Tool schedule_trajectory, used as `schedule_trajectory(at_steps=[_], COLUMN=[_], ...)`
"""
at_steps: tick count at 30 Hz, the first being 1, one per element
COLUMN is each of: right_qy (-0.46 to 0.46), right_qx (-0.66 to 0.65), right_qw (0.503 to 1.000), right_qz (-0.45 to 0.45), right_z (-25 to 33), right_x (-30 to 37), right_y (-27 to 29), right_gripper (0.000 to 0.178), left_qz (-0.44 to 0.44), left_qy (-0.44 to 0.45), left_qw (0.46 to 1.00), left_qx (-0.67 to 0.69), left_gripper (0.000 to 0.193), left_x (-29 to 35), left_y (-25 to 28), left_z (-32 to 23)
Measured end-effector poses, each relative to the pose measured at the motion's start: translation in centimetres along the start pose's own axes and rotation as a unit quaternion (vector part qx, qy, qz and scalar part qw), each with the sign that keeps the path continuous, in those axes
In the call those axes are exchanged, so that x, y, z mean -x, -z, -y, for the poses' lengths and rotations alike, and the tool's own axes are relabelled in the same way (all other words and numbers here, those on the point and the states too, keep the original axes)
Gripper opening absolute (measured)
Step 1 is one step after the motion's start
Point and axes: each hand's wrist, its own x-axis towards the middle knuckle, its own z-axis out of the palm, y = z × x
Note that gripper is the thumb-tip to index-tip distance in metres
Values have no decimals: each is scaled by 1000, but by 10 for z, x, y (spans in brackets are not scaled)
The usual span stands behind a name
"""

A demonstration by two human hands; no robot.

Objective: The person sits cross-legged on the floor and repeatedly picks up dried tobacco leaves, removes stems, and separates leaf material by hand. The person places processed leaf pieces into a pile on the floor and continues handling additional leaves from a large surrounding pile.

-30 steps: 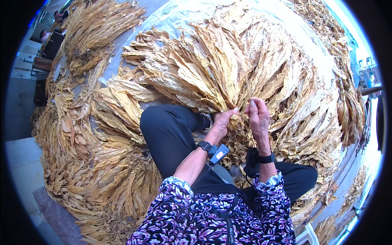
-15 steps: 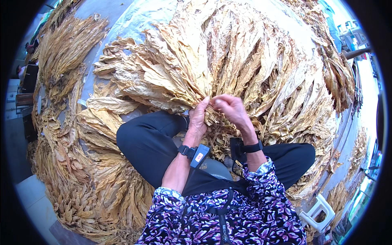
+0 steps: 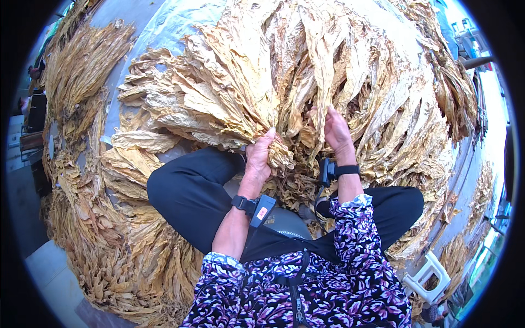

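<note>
Between my crossed legs, my left hand point(image 3: 258, 156) is closed around the gathered stem ends of a bundle of dried tobacco leaves point(image 3: 219, 93), its thumb pressed on top. The pale yellow-brown blades fan out ahead and to the left. My right hand point(image 3: 337, 131) is at the inner edge of the leaf pile on the right, with thumb and fingers closed on a long dried tobacco leaf point(image 3: 324, 65); part of its fingers is hidden behind the leaf. More loose leaves point(image 3: 404, 126) spread out to the right of it.
Darker heaps of dried leaves lie at the left point(image 3: 87, 71) and lower left point(image 3: 136, 262). Clear plastic sheeting point(image 3: 169, 27) shows under the leaves at the far left. A white plastic stool point(image 3: 429, 279) is at the lower right. Each of my wrists carries a strapped device point(image 3: 261, 210).
My right hand has moved from beside the left hand, at the stem ends, away to the right and taken hold of a leaf there. My left hand keeps its grip, shifted slightly left.
</note>
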Motion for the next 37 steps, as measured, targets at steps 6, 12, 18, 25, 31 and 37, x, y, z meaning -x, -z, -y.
schedule_trajectory(at_steps=[6, 12, 18, 25, 31, 37], right_qy=[-11, 117, 386, 378, 388, 325], right_qx=[-4, 109, 402, 804, 826, 847], right_qw=[997, 986, 827, 450, 383, 380], right_qz=[72, 53, 67, 94, 142, 180], right_z=[-42, -45, -34, -17, -16, -8], right_x=[44, 80, 67, 64, 73, 85], right_y=[-4, -25, -65, -112, -118, -119], right_gripper=[37, 41, 20, 13, 9, 12], left_qz=[-7, -28, 3, 47, 13, -62], left_qy=[-5, 4, -15, -6, 25, -55], left_qw=[1000, 999, 1000, 999, 1000, 994], left_qx=[12, -16, -24, -2, 3, -68], left_gripper=[17, 19, 28, 53, 59, 60], left_x=[0, 5, -6, -3, 10, -17], left_y=[-3, -2, 9, 12, -10, 8], left_z=[1, 1, 9, 4, -14, 8])
